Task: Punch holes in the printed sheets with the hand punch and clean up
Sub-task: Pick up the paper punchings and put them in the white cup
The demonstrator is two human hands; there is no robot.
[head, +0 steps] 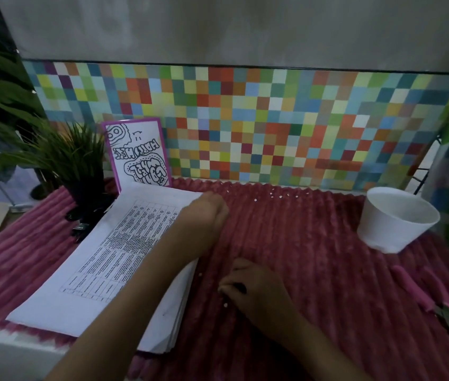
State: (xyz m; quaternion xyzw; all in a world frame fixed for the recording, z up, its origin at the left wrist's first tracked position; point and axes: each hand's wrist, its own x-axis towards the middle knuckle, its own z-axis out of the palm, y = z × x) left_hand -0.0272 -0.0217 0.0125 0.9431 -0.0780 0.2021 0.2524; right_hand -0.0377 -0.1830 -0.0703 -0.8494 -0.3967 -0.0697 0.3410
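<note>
Looks like I'm in the cleanup step now: the hand punch [438, 303] lies untouched at about 4 o'clock, pink handles, metal jaw end toward me. My right hand [248, 287] is curled with fingertips pinching at little white paper dots [225, 305] on the pink ribbed mat [314, 270]; can't tell if it's actually got one. My left hand [207, 213] rests flat and relaxed on the stack of printed sheets [113, 257] at 9 o'clock. Next I'd gather the far dots up at 12 and drop them in the white cup [394, 224] at 2.
</note>
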